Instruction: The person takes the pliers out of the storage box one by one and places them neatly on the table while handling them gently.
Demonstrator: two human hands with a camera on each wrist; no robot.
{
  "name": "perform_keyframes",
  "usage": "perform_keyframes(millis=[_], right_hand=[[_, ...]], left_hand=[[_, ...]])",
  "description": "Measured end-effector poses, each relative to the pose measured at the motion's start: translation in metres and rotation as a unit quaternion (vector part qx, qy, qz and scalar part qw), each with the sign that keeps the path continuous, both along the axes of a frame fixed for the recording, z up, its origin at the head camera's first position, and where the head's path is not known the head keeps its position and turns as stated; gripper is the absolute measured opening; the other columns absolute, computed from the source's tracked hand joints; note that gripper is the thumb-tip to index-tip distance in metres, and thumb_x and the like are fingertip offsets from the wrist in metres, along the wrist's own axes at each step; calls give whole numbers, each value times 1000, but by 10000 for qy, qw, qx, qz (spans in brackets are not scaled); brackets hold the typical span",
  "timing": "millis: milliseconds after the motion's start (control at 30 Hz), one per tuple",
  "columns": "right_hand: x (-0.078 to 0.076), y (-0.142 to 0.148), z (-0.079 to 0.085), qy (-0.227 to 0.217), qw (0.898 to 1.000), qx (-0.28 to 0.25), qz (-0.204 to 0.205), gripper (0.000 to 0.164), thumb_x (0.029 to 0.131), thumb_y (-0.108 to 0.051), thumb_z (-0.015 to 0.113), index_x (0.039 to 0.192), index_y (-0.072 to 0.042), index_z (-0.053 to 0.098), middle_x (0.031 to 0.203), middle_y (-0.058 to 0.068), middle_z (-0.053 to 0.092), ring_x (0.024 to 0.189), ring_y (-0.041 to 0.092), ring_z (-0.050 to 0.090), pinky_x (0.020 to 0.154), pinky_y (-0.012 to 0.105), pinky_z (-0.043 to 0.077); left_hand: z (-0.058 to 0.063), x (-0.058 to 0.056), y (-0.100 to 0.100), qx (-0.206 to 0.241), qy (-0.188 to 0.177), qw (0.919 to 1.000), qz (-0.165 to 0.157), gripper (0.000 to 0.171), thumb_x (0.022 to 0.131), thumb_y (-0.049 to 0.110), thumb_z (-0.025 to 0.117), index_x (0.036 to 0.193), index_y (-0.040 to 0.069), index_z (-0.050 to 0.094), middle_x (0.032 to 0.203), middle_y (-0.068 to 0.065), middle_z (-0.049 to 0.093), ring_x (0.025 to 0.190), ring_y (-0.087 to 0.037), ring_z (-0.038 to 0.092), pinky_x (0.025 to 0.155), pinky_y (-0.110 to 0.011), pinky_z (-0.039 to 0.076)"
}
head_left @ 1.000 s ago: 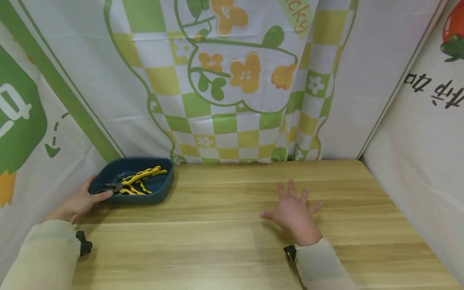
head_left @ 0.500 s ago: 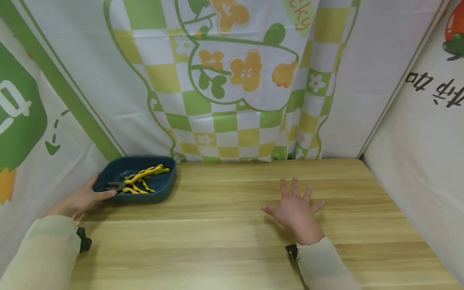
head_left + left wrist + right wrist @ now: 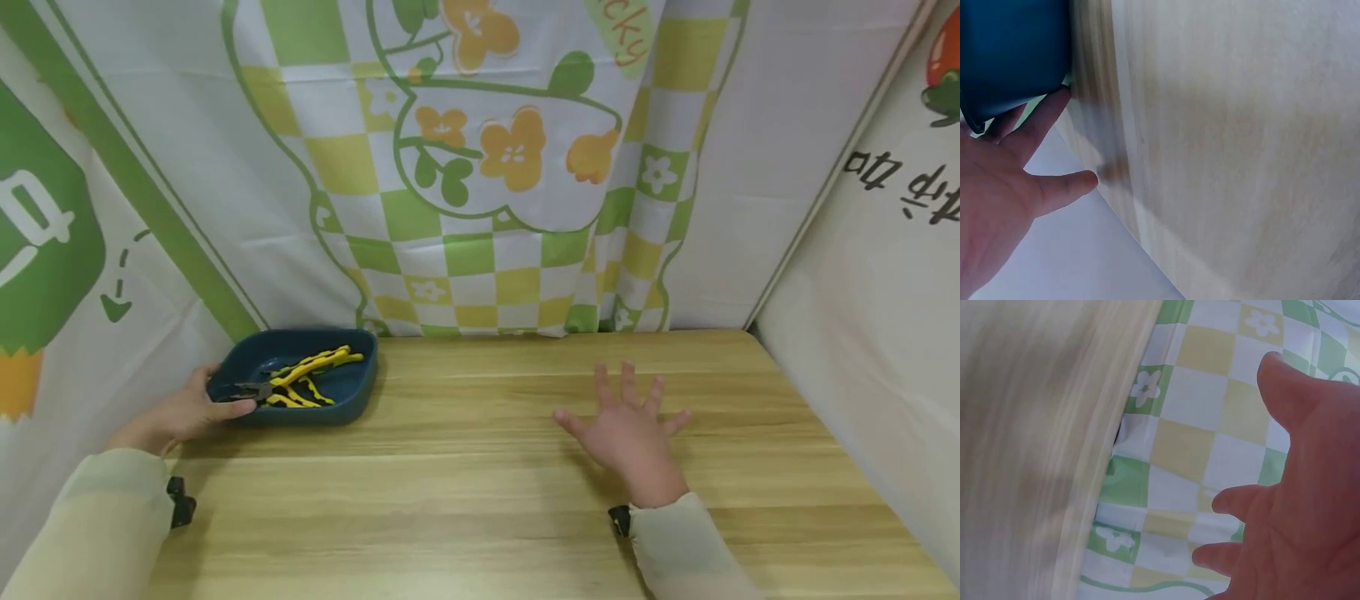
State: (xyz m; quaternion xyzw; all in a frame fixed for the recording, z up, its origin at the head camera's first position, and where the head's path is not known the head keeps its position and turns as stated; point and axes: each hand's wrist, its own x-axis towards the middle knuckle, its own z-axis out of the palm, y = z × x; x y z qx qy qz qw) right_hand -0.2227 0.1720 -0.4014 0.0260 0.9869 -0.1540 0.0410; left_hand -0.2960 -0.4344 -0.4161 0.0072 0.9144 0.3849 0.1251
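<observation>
A dark blue rectangular tray [image 3: 341,413] stands at the table's back left. In it lie pliers [image 3: 303,371] with yellow and black handles, some crossing over one another, metal jaws toward the left. My left hand [image 3: 176,412] grips the tray's left end, thumb over the front corner and fingers outside the wall. The left wrist view shows fingers [image 3: 1041,128] against the tray's underside corner, with one finger sticking out free, low near the table. On the right, my right hand [image 3: 630,437] is spread wide, palm down over the table, holding nothing.
A wooden table [image 3: 465,483] extends beneath both hands. Behind it hangs a green and yellow checked curtain [image 3: 480,258]. Printed white fabric walls [image 3: 862,275] enclose the table at left and right. A small black device [image 3: 180,502] sits at each wrist.
The tray and my left hand have slid slightly to the right together, pliers still inside. My right hand has drifted a little to the right, fingers still spread.
</observation>
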Motion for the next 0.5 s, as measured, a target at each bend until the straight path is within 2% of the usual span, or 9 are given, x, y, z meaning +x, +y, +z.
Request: perform_keyframes(millis=[167, 300, 500], right_hand=[[-1, 2, -4, 33, 9999, 89, 55, 117, 77, -94, 22, 162, -14, 9, 161, 25, -7, 134, 60, -22, 82, 83, -18], [-3, 4, -7, 3, 9998, 164, 59, 118, 77, -94, 21, 161, -13, 9, 161, 26, -6, 134, 61, -21, 82, 84, -16], [-4, 6, -8, -8, 9998, 194, 31, 117, 76, -94, 24, 162, -14, 10, 162, 25, -6, 134, 61, -19, 82, 83, -17]], left_hand=[[2, 2, 8, 36, -49, 10000, -32, 118, 94, 39, 71, 144, -13, -22, 141, -53, -15, 131, -67, -6, 101, -73, 14], [5, 2, 16, 120, -45, 9999, -78, 119, 92, 37, 73, 145, -12, -22, 142, -51, -15, 132, -65, -6, 101, -73, 14], [5, 2, 18, 290, -150, 9987, -380, 124, 92, 31, 74, 148, 7, -34, 150, -35, -32, 133, -61, -20, 100, -76, 7]])
